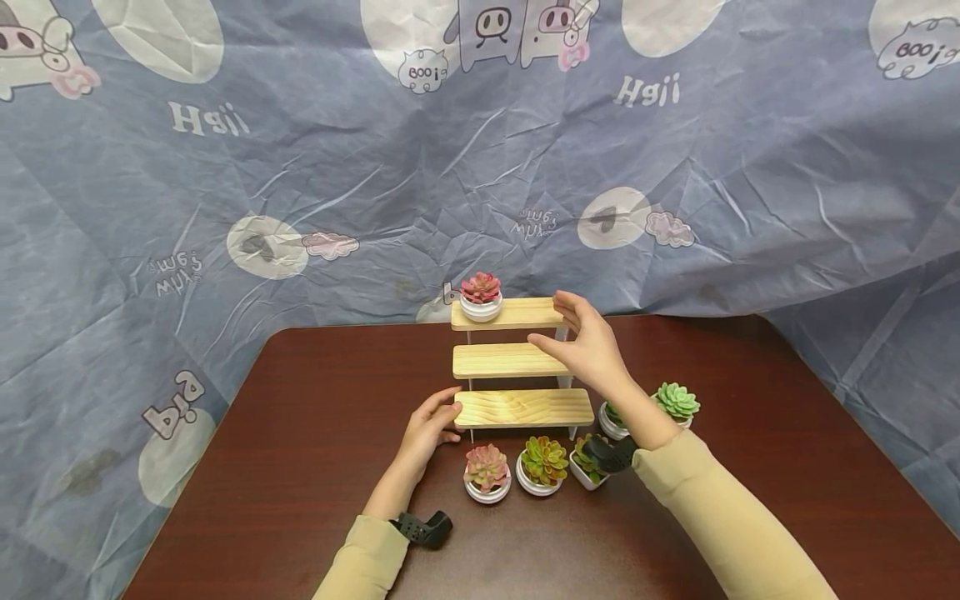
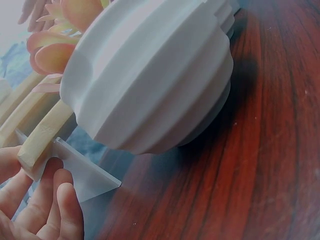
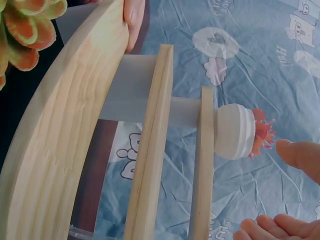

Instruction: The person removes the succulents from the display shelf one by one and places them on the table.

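A three-tier wooden display stand (image 1: 525,408) on clear side supports stands at the table's far side. My left hand (image 1: 423,429) holds the left end of its lowest plank; in the left wrist view, the thumb lies on one side of the plank (image 2: 42,135) and the fingers are bent at the clear support (image 2: 85,172). A red succulent in a white pot (image 1: 481,300) sits at the left of the top tier. My right hand (image 1: 588,342) is by the right end of the upper tiers, thumb and fingers spread apart, nothing between them.
In front of the stand are a pink succulent (image 1: 487,471), a green-orange one (image 1: 543,464) and one in a square pot (image 1: 587,467), partly behind the right wrist strap. Two green succulents, one pale (image 1: 677,402), stand to the right. A patterned cloth (image 1: 375,183) hangs behind.
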Action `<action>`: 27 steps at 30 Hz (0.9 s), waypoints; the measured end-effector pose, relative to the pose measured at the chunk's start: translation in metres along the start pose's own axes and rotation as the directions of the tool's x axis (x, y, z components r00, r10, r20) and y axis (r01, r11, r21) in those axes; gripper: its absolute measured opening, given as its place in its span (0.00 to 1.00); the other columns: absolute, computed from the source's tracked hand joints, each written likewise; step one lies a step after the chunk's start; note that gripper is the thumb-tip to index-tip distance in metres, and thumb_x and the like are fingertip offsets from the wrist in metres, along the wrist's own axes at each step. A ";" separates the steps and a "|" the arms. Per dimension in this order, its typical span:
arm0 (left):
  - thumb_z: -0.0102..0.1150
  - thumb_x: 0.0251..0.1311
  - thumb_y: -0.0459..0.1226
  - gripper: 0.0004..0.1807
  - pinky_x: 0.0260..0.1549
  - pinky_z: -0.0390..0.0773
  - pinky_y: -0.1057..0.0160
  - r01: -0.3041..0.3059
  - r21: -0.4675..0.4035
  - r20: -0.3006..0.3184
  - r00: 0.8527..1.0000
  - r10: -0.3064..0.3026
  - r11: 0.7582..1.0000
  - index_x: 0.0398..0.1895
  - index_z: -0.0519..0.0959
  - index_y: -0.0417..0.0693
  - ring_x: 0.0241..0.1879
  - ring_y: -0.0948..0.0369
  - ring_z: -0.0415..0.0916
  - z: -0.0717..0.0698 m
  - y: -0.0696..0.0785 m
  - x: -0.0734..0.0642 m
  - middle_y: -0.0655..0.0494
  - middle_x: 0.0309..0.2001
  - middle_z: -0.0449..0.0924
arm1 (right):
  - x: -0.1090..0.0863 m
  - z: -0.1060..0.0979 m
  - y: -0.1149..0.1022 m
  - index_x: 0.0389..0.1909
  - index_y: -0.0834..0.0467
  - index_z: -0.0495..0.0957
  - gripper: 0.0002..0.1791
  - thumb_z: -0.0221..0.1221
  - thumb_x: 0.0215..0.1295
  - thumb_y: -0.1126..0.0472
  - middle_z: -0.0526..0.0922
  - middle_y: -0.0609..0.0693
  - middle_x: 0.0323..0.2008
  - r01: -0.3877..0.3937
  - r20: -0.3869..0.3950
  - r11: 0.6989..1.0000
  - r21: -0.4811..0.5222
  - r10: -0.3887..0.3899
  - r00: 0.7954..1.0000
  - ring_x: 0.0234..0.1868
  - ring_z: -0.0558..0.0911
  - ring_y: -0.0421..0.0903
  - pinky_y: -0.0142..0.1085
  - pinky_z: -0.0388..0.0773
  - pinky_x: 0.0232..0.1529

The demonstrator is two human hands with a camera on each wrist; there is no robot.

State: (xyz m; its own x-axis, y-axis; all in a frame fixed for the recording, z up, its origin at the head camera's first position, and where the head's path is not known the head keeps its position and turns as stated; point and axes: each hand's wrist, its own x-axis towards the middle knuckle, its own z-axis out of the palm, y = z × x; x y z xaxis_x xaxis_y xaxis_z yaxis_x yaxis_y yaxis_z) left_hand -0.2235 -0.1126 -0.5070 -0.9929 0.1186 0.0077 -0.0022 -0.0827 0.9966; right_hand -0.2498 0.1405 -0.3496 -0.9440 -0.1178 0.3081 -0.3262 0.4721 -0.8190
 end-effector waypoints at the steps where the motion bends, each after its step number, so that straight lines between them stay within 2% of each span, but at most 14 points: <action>1: 0.56 0.64 0.46 0.26 0.30 0.79 0.62 0.000 0.001 -0.002 1.000 0.000 1.000 0.63 0.70 0.46 0.33 0.56 0.76 0.000 0.000 0.000 0.51 0.38 0.77 | 0.001 0.001 -0.001 0.67 0.62 0.60 0.43 0.69 0.53 0.54 0.66 0.57 0.64 0.002 -0.001 1.000 -0.003 -0.002 1.000 0.65 0.66 0.51 0.40 0.64 0.62; 18: 0.55 0.65 0.44 0.27 0.31 0.79 0.62 0.014 0.004 0.008 1.000 -0.014 1.000 0.64 0.68 0.44 0.33 0.57 0.76 0.000 0.002 0.000 0.53 0.37 0.77 | 0.019 0.021 -0.008 0.66 0.65 0.60 0.42 0.69 0.53 0.57 0.66 0.59 0.63 0.030 0.009 1.000 0.002 -0.030 1.000 0.64 0.67 0.52 0.37 0.63 0.63; 22: 0.53 0.67 0.41 0.26 0.32 0.79 0.60 0.027 -0.004 0.021 0.999 -0.027 1.000 0.65 0.67 0.42 0.34 0.55 0.76 0.001 0.008 -0.002 0.54 0.37 0.78 | 0.023 0.027 -0.010 0.66 0.65 0.60 0.42 0.69 0.53 0.57 0.67 0.59 0.63 0.024 0.011 0.999 0.021 -0.024 1.000 0.64 0.67 0.51 0.37 0.63 0.63; 27: 0.51 0.68 0.38 0.25 0.33 0.79 0.58 0.027 -0.001 0.036 0.999 -0.026 1.000 0.65 0.65 0.37 0.34 0.55 0.76 0.004 0.024 -0.010 0.55 0.36 0.78 | 0.027 0.034 -0.012 0.66 0.62 0.61 0.42 0.69 0.53 0.56 0.67 0.57 0.63 -0.011 0.016 0.999 0.034 0.010 1.000 0.63 0.68 0.51 0.37 0.64 0.62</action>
State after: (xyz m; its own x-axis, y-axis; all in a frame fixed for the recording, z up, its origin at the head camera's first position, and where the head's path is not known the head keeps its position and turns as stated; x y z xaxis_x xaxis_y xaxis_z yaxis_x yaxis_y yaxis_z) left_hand -0.2133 -0.1122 -0.4831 -0.9875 0.1567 -0.0157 -0.0287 -0.0806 0.9963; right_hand -0.2732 0.1020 -0.3476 -0.9480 -0.1272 0.2919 -0.3175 0.4436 -0.8381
